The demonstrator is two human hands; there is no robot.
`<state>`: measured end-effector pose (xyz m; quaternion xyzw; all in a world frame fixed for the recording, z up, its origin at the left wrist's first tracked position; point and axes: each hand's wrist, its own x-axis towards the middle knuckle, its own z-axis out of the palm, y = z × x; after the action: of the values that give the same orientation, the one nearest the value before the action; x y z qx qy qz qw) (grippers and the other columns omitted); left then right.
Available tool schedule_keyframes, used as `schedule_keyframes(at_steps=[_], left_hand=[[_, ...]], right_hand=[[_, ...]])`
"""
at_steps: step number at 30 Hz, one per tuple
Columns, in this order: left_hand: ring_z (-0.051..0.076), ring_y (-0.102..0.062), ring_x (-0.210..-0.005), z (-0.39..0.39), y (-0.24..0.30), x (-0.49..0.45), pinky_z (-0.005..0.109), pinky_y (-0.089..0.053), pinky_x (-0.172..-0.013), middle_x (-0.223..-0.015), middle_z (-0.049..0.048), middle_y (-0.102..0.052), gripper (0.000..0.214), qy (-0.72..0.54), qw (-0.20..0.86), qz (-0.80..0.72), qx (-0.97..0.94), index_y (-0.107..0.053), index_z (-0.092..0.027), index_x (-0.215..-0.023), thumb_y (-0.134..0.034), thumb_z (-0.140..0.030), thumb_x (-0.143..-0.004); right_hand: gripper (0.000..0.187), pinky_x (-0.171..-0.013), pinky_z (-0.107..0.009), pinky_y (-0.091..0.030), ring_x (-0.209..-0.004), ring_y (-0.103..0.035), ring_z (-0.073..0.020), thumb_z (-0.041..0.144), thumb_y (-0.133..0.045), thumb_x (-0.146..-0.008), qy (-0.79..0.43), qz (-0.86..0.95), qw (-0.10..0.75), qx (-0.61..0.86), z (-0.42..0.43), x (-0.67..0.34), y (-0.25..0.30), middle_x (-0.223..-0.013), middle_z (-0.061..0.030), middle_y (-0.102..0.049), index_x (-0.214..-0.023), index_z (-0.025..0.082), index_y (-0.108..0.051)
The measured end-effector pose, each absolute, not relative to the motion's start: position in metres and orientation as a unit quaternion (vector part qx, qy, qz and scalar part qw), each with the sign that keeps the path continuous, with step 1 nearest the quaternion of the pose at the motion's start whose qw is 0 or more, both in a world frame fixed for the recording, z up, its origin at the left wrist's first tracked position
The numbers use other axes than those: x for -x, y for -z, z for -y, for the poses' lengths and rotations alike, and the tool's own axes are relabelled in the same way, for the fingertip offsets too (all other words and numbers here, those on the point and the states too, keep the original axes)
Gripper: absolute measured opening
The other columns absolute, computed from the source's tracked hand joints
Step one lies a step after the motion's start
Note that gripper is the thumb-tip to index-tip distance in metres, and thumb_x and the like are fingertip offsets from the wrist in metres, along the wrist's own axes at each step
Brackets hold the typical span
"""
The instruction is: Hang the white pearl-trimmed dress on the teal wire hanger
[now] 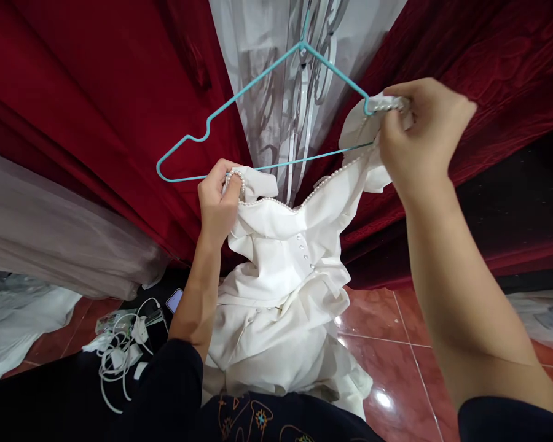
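Observation:
A white dress (276, 264) with a pearl-trimmed neckline and small round buttons hangs down in front of me, its skirt bunched low. My left hand (219, 196) grips the dress's left shoulder strap, just under the hanger's lower bar. At the upper right, my right hand (424, 132) pinches the other pearl-edged strap, which loops around the right end of the hanger. The light-blue hanger (253, 83) is suspended by its hook, partly cut off at the top. Its left arm carries no strap.
Dark red curtains (96, 92) fall on both sides, with a white decorated panel (258, 43) behind the hanger. Tangled white cables (120, 353) and a phone (174, 301) lie on a black surface at lower left. Reddish tiles (382, 344) cover the floor.

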<state>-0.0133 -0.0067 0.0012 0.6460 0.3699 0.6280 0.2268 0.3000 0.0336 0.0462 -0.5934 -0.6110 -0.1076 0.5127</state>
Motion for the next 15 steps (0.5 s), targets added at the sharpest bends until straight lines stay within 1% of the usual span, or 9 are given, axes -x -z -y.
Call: schedule_keyframes(at_steps=[2,4,6,7,9,10,11,13,15], left_hand=[[0.013,-0.057,-0.065,0.005,-0.003,0.020,0.024,-0.044,-0.061,-0.076,-0.0007,-0.064,0.020,-0.623,0.219,-0.366,-0.655,-0.068,-0.020,-0.088,-0.071,-0.034,-0.102],[0.013,-0.056,-0.064,0.001,-0.004,0.024,0.024,-0.042,-0.060,-0.076,-0.0007,-0.064,0.018,-0.620,0.221,-0.358,-0.662,-0.070,-0.020,-0.090,-0.071,-0.034,-0.101],[0.012,-0.054,-0.063,-0.004,-0.003,0.026,0.023,-0.041,-0.059,-0.075,-0.0006,-0.063,0.016,-0.621,0.227,-0.353,-0.662,-0.071,-0.020,-0.090,-0.071,-0.033,-0.099],[0.012,-0.054,-0.063,-0.007,-0.003,0.026,0.023,-0.040,-0.058,-0.074,-0.0006,-0.062,0.016,-0.623,0.230,-0.353,-0.660,-0.070,-0.020,-0.089,-0.072,-0.034,-0.098],[0.012,-0.053,-0.062,-0.013,-0.001,0.025,0.023,-0.039,-0.056,-0.072,-0.0007,-0.061,0.018,-0.628,0.233,-0.353,-0.653,-0.070,-0.019,-0.088,-0.073,-0.035,-0.096],[0.012,-0.052,-0.061,-0.016,0.000,0.025,0.022,-0.038,-0.055,-0.072,-0.0009,-0.060,0.018,-0.629,0.236,-0.354,-0.651,-0.069,-0.019,-0.088,-0.074,-0.036,-0.095],[0.012,-0.052,-0.061,-0.018,0.001,0.024,0.022,-0.038,-0.055,-0.071,-0.0011,-0.059,0.019,-0.631,0.237,-0.354,-0.648,-0.069,-0.019,-0.088,-0.074,-0.036,-0.096],[0.012,-0.051,-0.060,-0.021,0.002,0.025,0.022,-0.037,-0.055,-0.070,-0.0014,-0.058,0.019,-0.637,0.237,-0.352,-0.644,-0.068,-0.020,-0.088,-0.074,-0.035,-0.096],[0.012,-0.052,-0.061,-0.022,0.002,0.025,0.023,-0.038,-0.056,-0.071,-0.0014,-0.059,0.019,-0.639,0.239,-0.348,-0.642,-0.069,-0.020,-0.087,-0.074,-0.035,-0.097]], right_hand=[[0.035,-0.079,-0.031,-0.053,-0.086,-0.075,-0.0190,-0.005,-0.057,-0.083,0.127,0.578,0.570,0.571,-0.042,-0.320,-0.048,-0.097,-0.0099,-0.080,-0.105,0.010,-0.081],[0.033,-0.069,-0.027,-0.048,-0.079,-0.072,-0.0156,-0.007,-0.054,-0.082,0.135,0.533,0.611,0.570,-0.049,-0.342,-0.046,-0.091,-0.0100,-0.078,-0.098,0.006,-0.079],[0.027,-0.062,-0.024,-0.044,-0.071,-0.068,-0.0121,-0.005,-0.056,-0.083,0.099,0.503,0.622,0.592,-0.047,-0.357,-0.041,-0.085,-0.0090,-0.076,-0.092,0.007,-0.078],[0.022,-0.059,-0.024,-0.041,-0.066,-0.064,-0.0101,-0.003,-0.060,-0.084,0.065,0.499,0.611,0.610,-0.043,-0.360,-0.038,-0.079,-0.0077,-0.075,-0.088,0.009,-0.077],[0.012,-0.054,-0.024,-0.036,-0.055,-0.053,-0.0060,0.003,-0.072,-0.082,0.001,0.536,0.541,0.648,-0.027,-0.361,-0.036,-0.064,-0.0035,-0.068,-0.076,0.013,-0.075],[0.013,-0.052,-0.025,-0.033,-0.052,-0.048,-0.0048,0.008,-0.079,-0.080,-0.012,0.565,0.494,0.660,-0.017,-0.360,-0.035,-0.057,-0.0012,-0.063,-0.070,0.015,-0.073],[0.019,-0.050,-0.026,-0.030,-0.049,-0.044,-0.0043,0.015,-0.085,-0.077,-0.011,0.594,0.448,0.668,-0.008,-0.360,-0.035,-0.051,0.0005,-0.057,-0.064,0.016,-0.071],[0.029,-0.049,-0.028,-0.028,-0.048,-0.046,-0.0055,0.031,-0.093,-0.074,0.009,0.637,0.380,0.671,0.009,-0.365,-0.036,-0.047,0.0008,-0.054,-0.062,0.018,-0.070],[0.035,-0.048,-0.030,-0.030,-0.048,-0.054,-0.0089,0.048,-0.094,-0.073,0.013,0.659,0.353,0.664,0.021,-0.378,-0.037,-0.049,-0.0010,-0.060,-0.064,0.021,-0.074]])
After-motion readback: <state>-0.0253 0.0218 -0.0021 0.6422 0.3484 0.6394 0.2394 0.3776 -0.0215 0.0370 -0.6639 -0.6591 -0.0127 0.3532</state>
